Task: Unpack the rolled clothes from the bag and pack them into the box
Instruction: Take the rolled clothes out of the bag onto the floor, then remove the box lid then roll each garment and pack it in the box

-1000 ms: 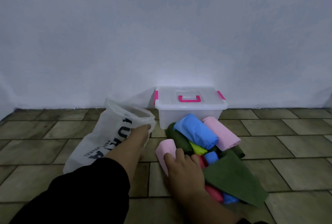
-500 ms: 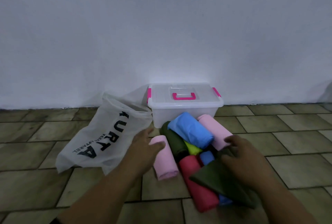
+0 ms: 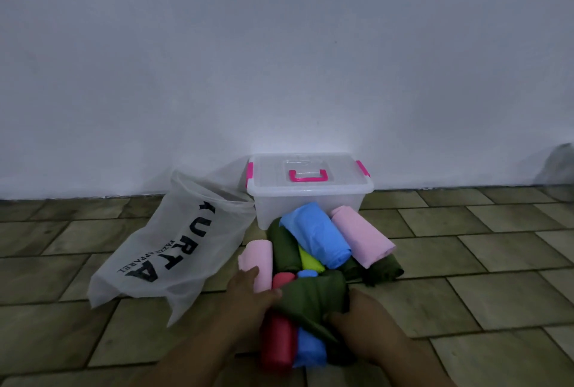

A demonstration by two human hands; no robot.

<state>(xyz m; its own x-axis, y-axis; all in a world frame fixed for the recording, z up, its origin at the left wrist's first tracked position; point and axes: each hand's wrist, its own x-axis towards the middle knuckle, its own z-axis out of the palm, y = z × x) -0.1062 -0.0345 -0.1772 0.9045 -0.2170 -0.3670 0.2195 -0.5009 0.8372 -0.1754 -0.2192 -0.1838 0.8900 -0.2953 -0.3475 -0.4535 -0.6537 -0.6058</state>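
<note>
My right hand grips the loose green cloth, fingers curled into its near fold and thumb over the top. My left hand reaches in from the other side, fingers nearly straight against the cloth's left edge and thumb touching the near pink roll; I cannot tell whether those fingers pinch the cloth or only touch it. The cloth is half unrolled and bunched between my hands, draped over the near end of the pile. Under it the red roll and a small blue roll lie side by side, their long axes running toward me. Farther back the big blue roll and the far pink roll lie parallel, slanting from the box down to the right. The whole pile is on the floor just in front of the box, whose lid is on. The bag lies flat left of the pile, mouth toward the wall.
</note>
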